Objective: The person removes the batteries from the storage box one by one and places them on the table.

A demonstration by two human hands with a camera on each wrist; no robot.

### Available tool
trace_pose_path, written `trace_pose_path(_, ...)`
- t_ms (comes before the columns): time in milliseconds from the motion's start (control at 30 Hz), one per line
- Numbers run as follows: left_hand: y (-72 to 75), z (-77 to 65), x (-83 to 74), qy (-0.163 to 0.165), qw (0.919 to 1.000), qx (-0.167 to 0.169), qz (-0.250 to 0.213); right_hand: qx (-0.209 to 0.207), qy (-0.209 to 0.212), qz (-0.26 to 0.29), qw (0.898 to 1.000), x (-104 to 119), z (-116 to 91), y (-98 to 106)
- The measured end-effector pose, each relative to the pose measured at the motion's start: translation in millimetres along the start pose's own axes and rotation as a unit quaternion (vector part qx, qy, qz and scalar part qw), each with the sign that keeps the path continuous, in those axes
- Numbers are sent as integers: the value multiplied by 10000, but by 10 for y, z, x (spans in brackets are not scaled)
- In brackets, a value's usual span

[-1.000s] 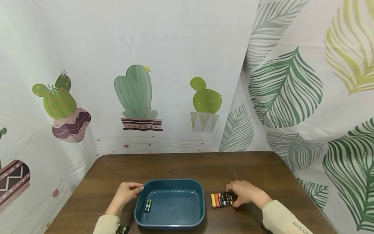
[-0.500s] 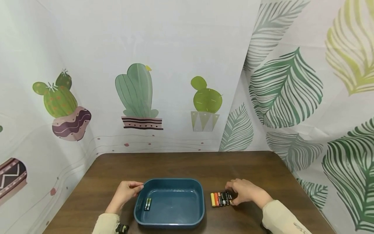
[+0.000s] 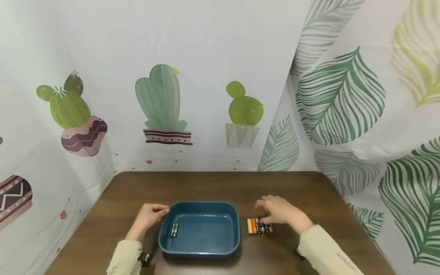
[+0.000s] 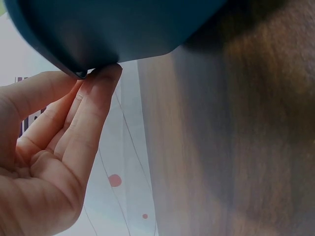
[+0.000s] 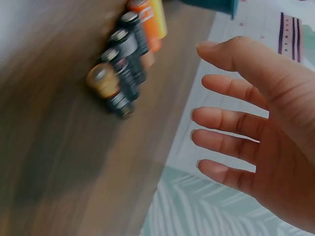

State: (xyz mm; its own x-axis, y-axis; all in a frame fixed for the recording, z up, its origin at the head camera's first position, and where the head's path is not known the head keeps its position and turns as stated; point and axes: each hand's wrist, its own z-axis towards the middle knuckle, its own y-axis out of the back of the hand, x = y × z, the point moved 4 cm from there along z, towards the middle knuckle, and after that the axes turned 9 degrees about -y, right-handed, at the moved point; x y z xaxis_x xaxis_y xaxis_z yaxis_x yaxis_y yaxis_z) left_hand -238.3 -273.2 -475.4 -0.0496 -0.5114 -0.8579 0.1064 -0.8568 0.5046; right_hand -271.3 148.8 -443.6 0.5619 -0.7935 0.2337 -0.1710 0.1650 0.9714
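Note:
A dark blue rectangular tray (image 3: 206,233) stands on the table, with two green-and-black batteries (image 3: 174,230) side by side at its left inside. At the tray's left rim my left hand (image 3: 147,219) pinches the edge between thumb and fingers; the left wrist view shows the fingertips against the tray's corner (image 4: 98,42). Right of the tray lies a row of several batteries (image 3: 257,227), with yellow, orange and black casings. Above this row hovers my right hand (image 3: 280,211). Its fingers (image 5: 229,120) are spread and hold nothing, apart from the batteries in the right wrist view.
The brown wooden table (image 3: 220,185) ends at a back edge against a white cloth printed with cacti (image 3: 163,103) and leaves. A black wrist device (image 3: 146,259) sits at the left sleeve.
My right hand has lifted off the right end of the battery row and shifted left, its fingers spreading. The left hand stays at the tray rim. The head view has tilted slightly down.

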Motion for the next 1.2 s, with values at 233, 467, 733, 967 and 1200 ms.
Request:
trace_pose_path(233,4,10,-2,-31,10000,27,44,-164,185,-142,9996,266,147,90)
trace_pose_path(467,-6,-38,23,62,9999,27,121,-96,424,-258,9987,626,310,107)
trace_pose_path(733,4,30,1,99,9999,-28,108,-4,731,-464,9962,1095,608,151)
trace_pose_path(967,10,66,-13,57,10000,54,32,164,889,-702,9934,1439,823,87)
trace_pose_path(1200,24,40,-23,55,10000,79,7,466,1023,-1123,9873,1736,1022,-41)
